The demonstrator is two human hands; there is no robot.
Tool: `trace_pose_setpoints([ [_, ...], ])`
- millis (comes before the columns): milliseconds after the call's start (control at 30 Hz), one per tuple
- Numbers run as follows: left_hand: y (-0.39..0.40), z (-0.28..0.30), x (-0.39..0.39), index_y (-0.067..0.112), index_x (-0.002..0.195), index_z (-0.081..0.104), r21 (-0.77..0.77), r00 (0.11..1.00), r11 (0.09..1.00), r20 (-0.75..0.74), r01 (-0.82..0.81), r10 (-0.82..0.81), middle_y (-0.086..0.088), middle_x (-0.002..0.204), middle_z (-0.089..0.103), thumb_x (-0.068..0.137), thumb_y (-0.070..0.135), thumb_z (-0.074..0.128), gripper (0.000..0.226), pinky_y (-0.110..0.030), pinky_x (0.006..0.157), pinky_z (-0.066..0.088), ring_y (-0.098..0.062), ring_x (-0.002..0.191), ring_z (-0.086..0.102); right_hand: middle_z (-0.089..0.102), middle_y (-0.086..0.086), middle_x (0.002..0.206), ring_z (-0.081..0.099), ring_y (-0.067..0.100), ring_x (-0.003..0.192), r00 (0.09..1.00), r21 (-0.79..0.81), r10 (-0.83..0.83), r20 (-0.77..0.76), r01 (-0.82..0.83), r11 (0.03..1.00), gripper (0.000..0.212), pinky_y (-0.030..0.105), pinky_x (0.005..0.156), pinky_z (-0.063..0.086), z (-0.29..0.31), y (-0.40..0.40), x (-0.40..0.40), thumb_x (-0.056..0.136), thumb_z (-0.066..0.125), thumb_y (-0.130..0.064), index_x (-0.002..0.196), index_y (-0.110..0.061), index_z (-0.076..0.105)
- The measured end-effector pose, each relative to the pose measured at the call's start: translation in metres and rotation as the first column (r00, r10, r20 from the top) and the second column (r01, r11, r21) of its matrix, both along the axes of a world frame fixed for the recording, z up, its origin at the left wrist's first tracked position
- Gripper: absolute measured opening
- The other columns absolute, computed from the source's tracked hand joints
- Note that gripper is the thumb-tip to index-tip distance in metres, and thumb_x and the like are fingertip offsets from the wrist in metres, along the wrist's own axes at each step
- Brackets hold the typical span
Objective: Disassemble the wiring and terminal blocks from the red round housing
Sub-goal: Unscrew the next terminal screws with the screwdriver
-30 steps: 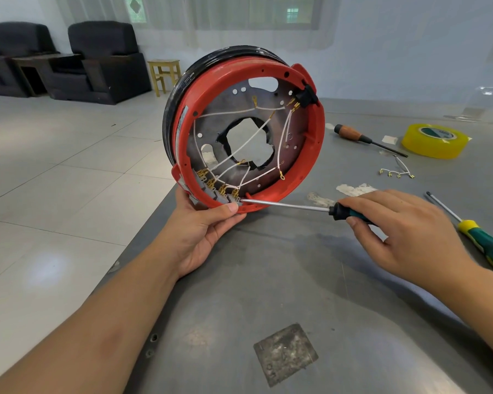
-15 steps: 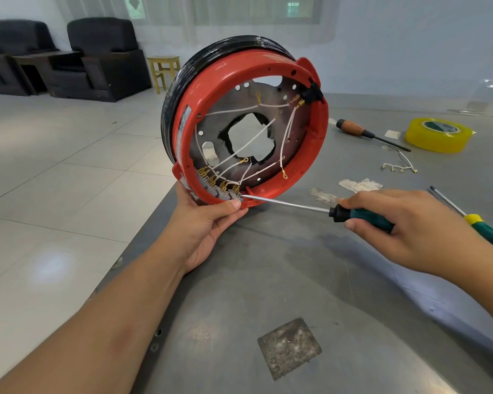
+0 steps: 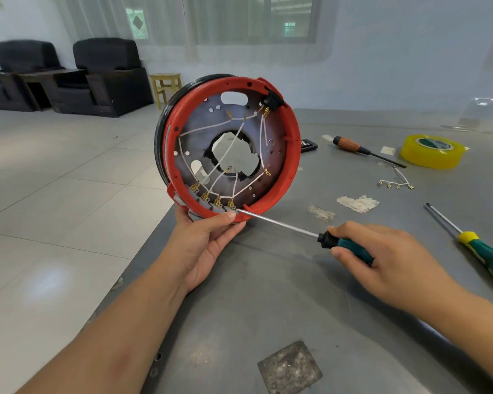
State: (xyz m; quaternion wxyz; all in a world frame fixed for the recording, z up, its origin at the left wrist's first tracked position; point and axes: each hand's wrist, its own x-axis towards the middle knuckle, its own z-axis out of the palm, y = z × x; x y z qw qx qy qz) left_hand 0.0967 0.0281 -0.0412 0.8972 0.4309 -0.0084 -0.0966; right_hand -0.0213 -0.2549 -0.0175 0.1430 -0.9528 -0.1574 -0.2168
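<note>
Left hand (image 3: pixel 202 245) holds red round housing (image 3: pixel 292 155) upright at the surface's left edge; right-hand fingers (image 3: pixel 350 253) grip screwdriver (image 3: pixel 310 234), tip at terminal blocks (image 3: pixel 214 202). White wires (image 3: pixel 225 153) mostly remain; one removed wire set (image 3: pixel 396 184) lies far right.

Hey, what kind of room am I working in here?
Probably an office or lounge used as a makeshift workshop: a grey metal worktable with a wooden-handled screwdriver and yellow tape roll, plus black armchairs on a tiled floor.

Red housing (image 3: pixel 292 155), white wires (image 3: pixel 228 149)
</note>
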Motion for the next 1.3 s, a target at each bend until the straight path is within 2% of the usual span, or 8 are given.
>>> trace_pose_setpoints([
  [133,-0.001,0.000,0.001,0.024,0.136,0.046,-0.017,1.000,1.000,-0.005,0.002,-0.002,-0.024,0.115,0.076,0.082,-0.021,0.069,0.074,-0.048,0.083,0.064,-0.044,0.107,0.074,0.065,-0.010,0.087,0.061,0.019,0.076,1.000,-0.010,-0.021,0.003,0.021,1.000,0.023,0.040,0.060,0.053,-0.002,0.004,-0.002,0.093,0.067,-0.032,0.115,-0.027,0.066],
  [300,-0.005,-0.001,0.002,0.023,0.133,0.047,-0.033,0.999,0.999,-0.031,-0.028,0.027,-0.025,0.110,0.077,0.085,-0.022,0.066,0.069,-0.049,0.083,0.064,-0.043,0.104,0.076,0.065,-0.006,0.085,0.062,0.022,0.075,0.999,-0.053,-0.045,0.022,0.046,0.998,0.024,0.042,0.057,0.054,-0.006,0.006,-0.004,0.093,0.066,-0.032,0.116,-0.025,0.066],
  [433,-0.008,0.000,0.002,0.020,0.134,0.048,-0.050,0.998,0.998,-0.048,-0.046,0.044,-0.029,0.115,0.074,0.086,-0.021,0.067,0.065,-0.051,0.084,0.064,-0.044,0.104,0.075,0.066,-0.005,0.086,0.064,0.023,0.076,0.997,-0.089,-0.037,0.073,0.043,0.995,0.026,0.040,0.056,0.055,-0.007,0.008,-0.004,0.093,0.061,-0.035,0.115,-0.022,0.066],
  [700,-0.011,0.003,0.000,0.015,0.141,0.046,-0.088,0.995,0.993,-0.078,-0.073,0.066,-0.029,0.113,0.075,0.085,-0.019,0.069,0.069,-0.049,0.082,0.065,-0.043,0.103,0.076,0.065,-0.007,0.086,0.062,0.020,0.074,0.996,-0.087,-0.031,0.080,0.038,0.995,0.028,0.033,0.057,0.053,-0.013,0.010,-0.005,0.096,0.050,-0.041,0.116,-0.024,0.059],
  [867,-0.016,0.004,-0.003,0.007,0.145,0.045,-0.128,0.991,0.986,-0.102,-0.103,0.091,-0.031,0.119,0.072,0.083,-0.017,0.072,0.072,-0.048,0.082,0.065,-0.042,0.103,0.076,0.065,-0.007,0.085,0.063,0.018,0.071,0.996,-0.099,-0.043,0.074,0.050,0.994,0.026,0.021,0.060,0.039,-0.016,0.018,-0.005,0.095,0.047,-0.040,0.113,-0.022,0.055],
  [1067,-0.015,0.005,-0.005,0.008,0.145,0.046,-0.136,0.991,0.986,-0.106,-0.097,0.083,-0.030,0.119,0.073,0.082,-0.015,0.073,0.073,-0.049,0.084,0.065,-0.042,0.105,0.076,0.067,-0.006,0.088,0.064,0.017,0.072,0.998,-0.076,-0.030,0.060,0.035,0.997,0.031,0.021,0.062,0.040,-0.018,0.019,-0.004,0.096,0.045,-0.042,0.112,-0.020,0.059],
  [1300,-0.013,0.009,-0.012,0.009,0.146,0.044,-0.085,0.995,0.994,-0.081,-0.069,0.062,-0.027,0.118,0.074,0.074,-0.001,0.080,0.081,-0.050,0.084,0.064,-0.041,0.106,0.076,0.065,-0.010,0.088,0.061,0.014,0.072,0.999,-0.041,-0.005,0.053,0.007,0.999,0.020,0.026,0.059,0.048,-0.019,0.013,-0.004,0.101,0.051,-0.038,0.114,-0.025,0.057],
])
